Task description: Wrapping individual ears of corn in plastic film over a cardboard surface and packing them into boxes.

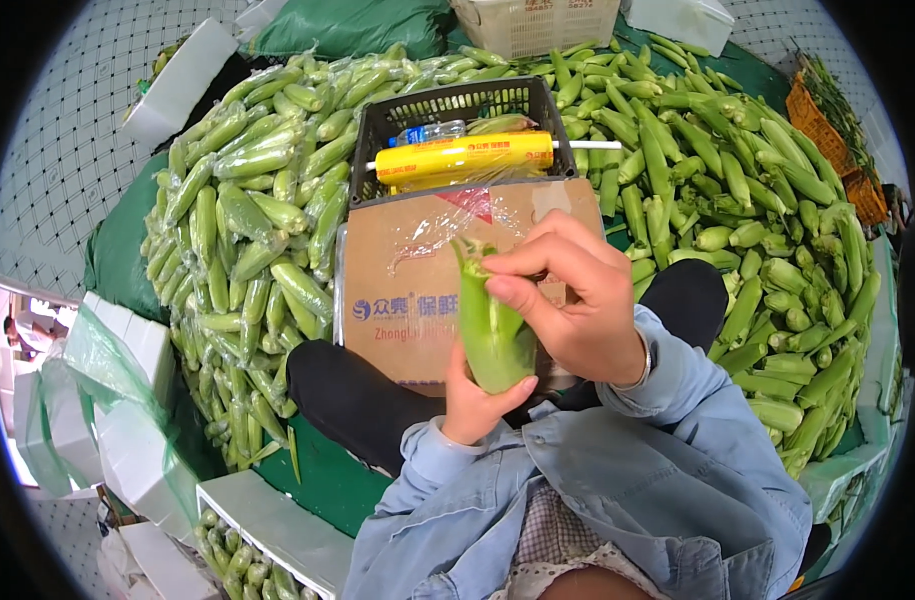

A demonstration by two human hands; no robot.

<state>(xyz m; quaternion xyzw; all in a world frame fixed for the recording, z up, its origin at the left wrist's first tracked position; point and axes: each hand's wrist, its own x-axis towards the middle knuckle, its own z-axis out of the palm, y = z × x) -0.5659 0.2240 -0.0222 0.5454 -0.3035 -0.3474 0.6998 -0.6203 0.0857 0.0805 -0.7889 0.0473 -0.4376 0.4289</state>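
Observation:
An ear of corn in its green husk (493, 337) stands upright over the cardboard. My left hand (472, 409) grips it around the lower end. At the upper end, the thumb and forefinger of my right hand (589, 319) pinch together at the husk's edge. Under both hands lies a flattened cardboard sheet (397, 262) bearing print, with clear film stretched over part of it. Beyond it, a yellow roll of plastic wrap (465, 156) on a white rod rests across a black plastic crate (457, 101). Part of the left hand's fingers is hidden behind the ear.
Film-wrapped corn (255, 165) is heaped at the left, unwrapped husked ears (727, 172) at the right. A water bottle (431, 133) lies in the crate. White foam boxes (270, 502) stand around the green floor sheet (307, 480). A person (30, 330) appears at far left.

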